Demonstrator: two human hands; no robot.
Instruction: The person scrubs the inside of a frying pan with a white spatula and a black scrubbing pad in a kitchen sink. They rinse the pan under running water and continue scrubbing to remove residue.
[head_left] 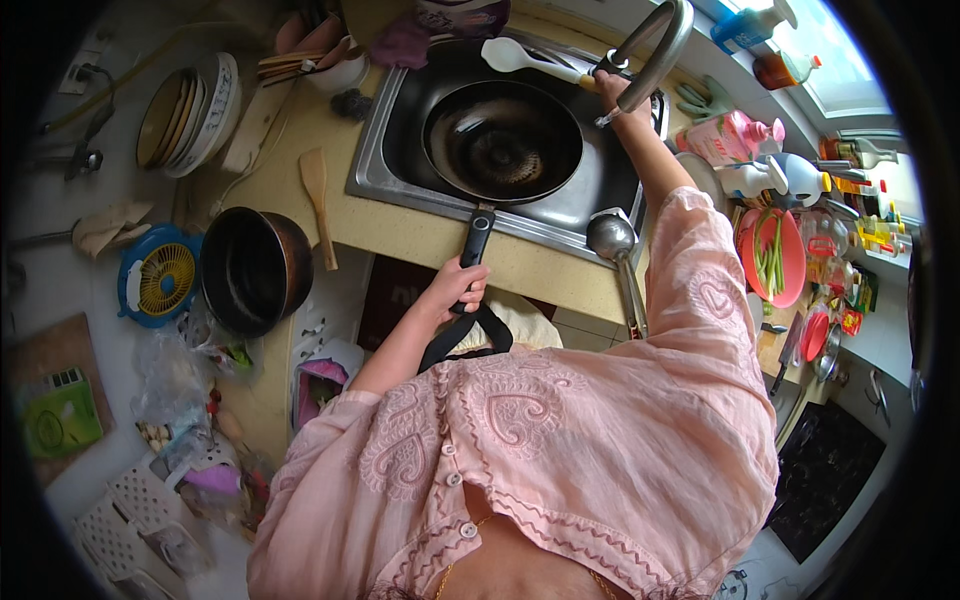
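My left hand (455,289) is wrapped round the black handle (478,240) of a dark frying pan (503,143). The pan sits over the steel sink (395,130), its inside facing up, with a pale, worn patch on its bottom. My right hand (615,93) reaches to the far right of the sink and closes at the base of the curved metal faucet (660,60); its fingertips are partly hidden. Beside those fingers lies a white spoon (508,55) with a pale yellow handle end, across the sink's back edge. A metal ladle (611,238) rests at the sink's near right corner.
Left of the sink are a wooden spatula (316,195), a deep dark pot (256,270), a blue-yellow fan (163,275) and stacked plates (205,115). To the right stand a pink bottle (725,137), a red bowl (772,257) with green stalks, and a knife (788,352).
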